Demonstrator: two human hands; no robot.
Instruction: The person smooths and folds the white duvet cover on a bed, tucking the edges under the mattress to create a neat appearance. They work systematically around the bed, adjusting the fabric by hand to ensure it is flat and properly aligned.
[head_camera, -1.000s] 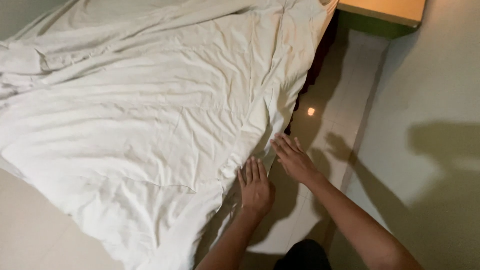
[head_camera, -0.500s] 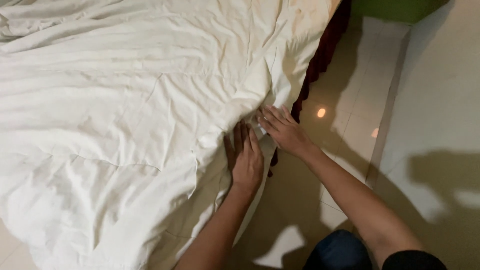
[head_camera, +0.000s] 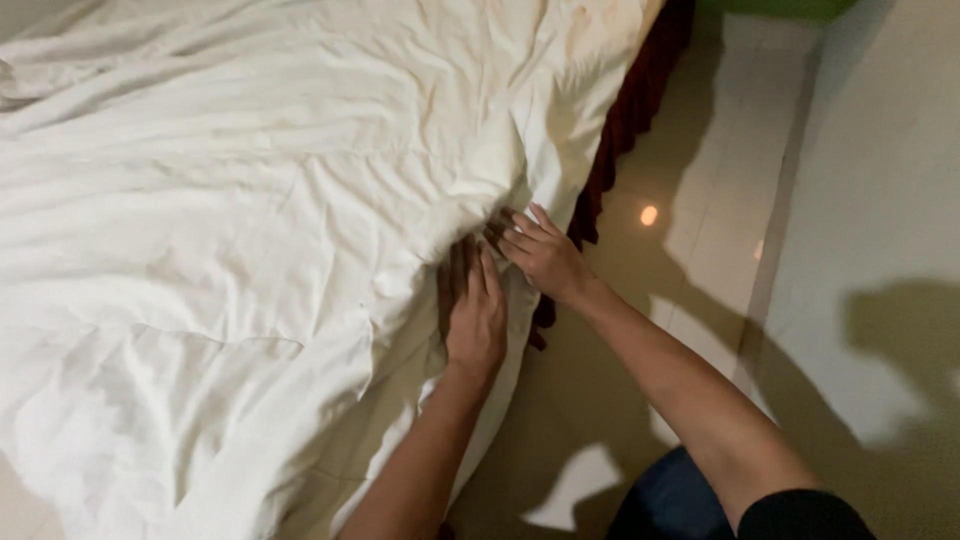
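Both hands flat on white duvet (head_camera: 250, 250) at bed's edge. Left hand (head_camera: 476, 318) fingers straight, close together, tips under a fold. Right hand (head_camera: 545, 255) just beside it, fingers spread wide, gripping nothing. Dark red bed skirt (head_camera: 630, 110) hangs beside duvet edge; glossy tiled floor (head_camera: 720, 230) beyond.

Rumpled white duvet (head_camera: 250, 250) across bed
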